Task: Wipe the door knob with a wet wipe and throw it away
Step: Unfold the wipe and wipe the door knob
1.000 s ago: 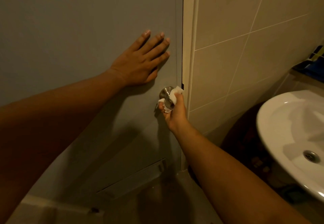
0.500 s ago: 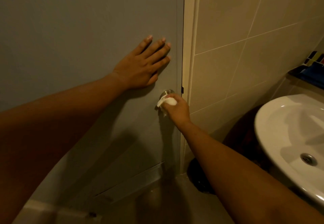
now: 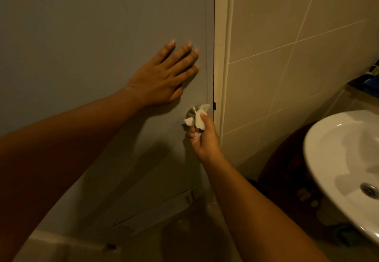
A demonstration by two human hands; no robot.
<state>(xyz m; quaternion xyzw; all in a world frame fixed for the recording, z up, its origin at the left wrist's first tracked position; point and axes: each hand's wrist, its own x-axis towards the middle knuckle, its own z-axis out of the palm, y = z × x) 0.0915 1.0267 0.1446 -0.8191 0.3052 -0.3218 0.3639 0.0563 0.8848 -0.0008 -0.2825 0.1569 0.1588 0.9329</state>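
1. Since 0.5 s ago: right hand (image 3: 205, 138) has rolled from over the knob to its lower right side; more of the round brushed-metal door knob (image 3: 192, 112) now shows at upper left. Left hand (image 3: 164, 81) unchanged.
2. Crumpled white wet wipe (image 3: 199, 119): pinched in right-hand fingers (image 3: 192, 133), pressed against front and right of knob; one corner sticks up at top right, another flap out to the left.
3. Right-hand fingers: closed, gripping the wipe; thumb on top of wipe.
4. Left hand: fingers open and spread, palm flat on the grey flat-panel door (image 3: 92, 36), above and left of knob, not touching it.
5. Knob sits near door's right edge, just beside the cream door frame (image 3: 224, 56).
6. Right of frame: beige tiled wall (image 3: 287, 36). White ceramic basin (image 3: 320, 159) w/ metal drain at lower right, well apart from knob.
7. Dark object under basin: too dim to identify.
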